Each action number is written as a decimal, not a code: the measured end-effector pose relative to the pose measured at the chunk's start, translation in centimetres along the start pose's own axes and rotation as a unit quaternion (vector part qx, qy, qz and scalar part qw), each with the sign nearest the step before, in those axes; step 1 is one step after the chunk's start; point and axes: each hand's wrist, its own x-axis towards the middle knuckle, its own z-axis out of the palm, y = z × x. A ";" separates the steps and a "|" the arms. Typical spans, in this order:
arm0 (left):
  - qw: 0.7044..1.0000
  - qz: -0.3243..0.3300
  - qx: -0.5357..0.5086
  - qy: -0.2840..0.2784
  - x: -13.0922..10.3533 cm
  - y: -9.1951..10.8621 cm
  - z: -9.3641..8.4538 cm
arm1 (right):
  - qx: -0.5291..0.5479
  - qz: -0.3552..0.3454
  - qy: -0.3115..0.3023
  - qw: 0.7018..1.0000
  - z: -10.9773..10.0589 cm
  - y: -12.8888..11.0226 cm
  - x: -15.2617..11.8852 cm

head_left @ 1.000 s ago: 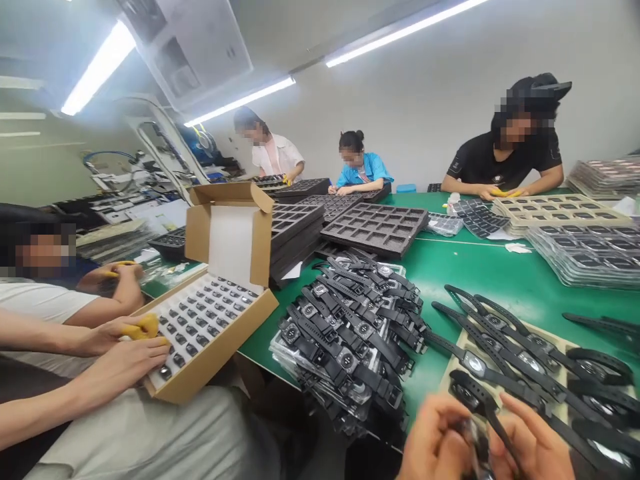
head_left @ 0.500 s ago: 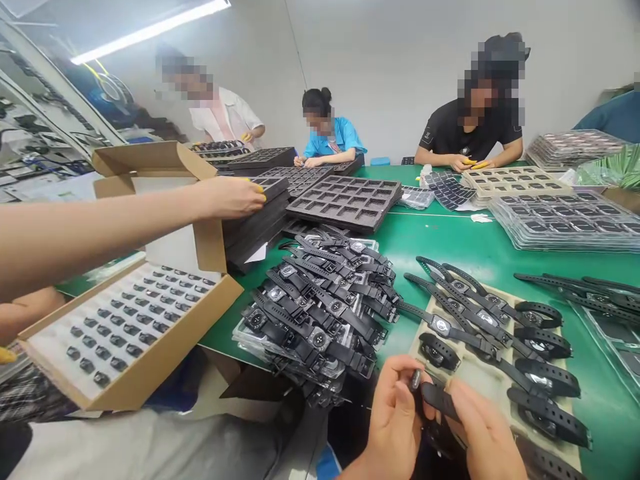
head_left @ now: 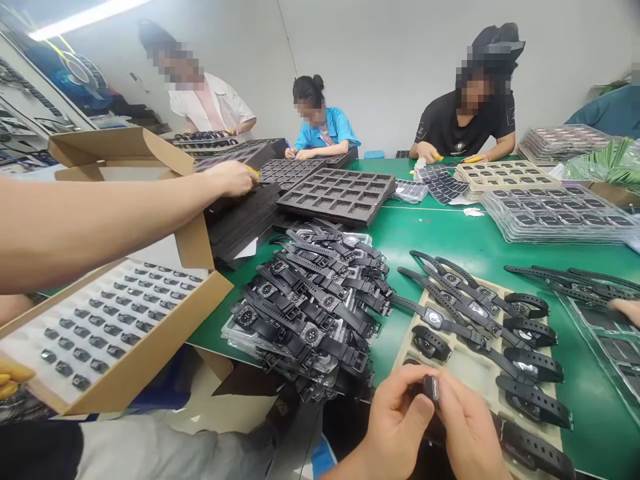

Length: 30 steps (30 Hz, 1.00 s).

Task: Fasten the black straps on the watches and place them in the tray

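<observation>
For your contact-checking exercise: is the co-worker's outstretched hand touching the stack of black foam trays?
Touching. The head view shows the co-worker's hand resting on the top edge of the stack of black foam trays, with no gap visible.

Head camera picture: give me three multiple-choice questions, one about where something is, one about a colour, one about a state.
1. Where does the heap of black watch straps lie?
A. between the cardboard box and the beige tray
B. inside the box
C. on the floor

2. What colour is the table?
A. white
B. green
C. red

3. What are the person's hands doing?
A. resting flat
B. both pinching one small black piece
C. lifting the box

Answers: 1 A, the heap sits on the table between them. 2 B, bare tabletop shows green. 3 B, left hand and right hand meet on the piece.
</observation>
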 end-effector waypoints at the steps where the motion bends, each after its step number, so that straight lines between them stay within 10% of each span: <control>1: 1.000 0.007 0.030 -0.005 0.1 0.2 0.0 | 0.000 -0.001 0.007 1.000 0.2 -0.2 -0.2; 6: 0.994 0.014 0.108 -0.022 0.4 0.8 -0.1 | 0.004 0.035 0.116 0.993 1.3 -1.5 -1.1; 14: 0.982 -0.143 -0.054 -0.116 0.8 0.7 -0.7 | 0.086 0.015 -0.033 0.996 -1.9 -3.4 0.8; 30: 0.949 -0.263 -0.115 -0.126 -0.9 -1.7 -0.4 | 0.280 0.197 0.104 0.934 -1.3 -3.6 2.3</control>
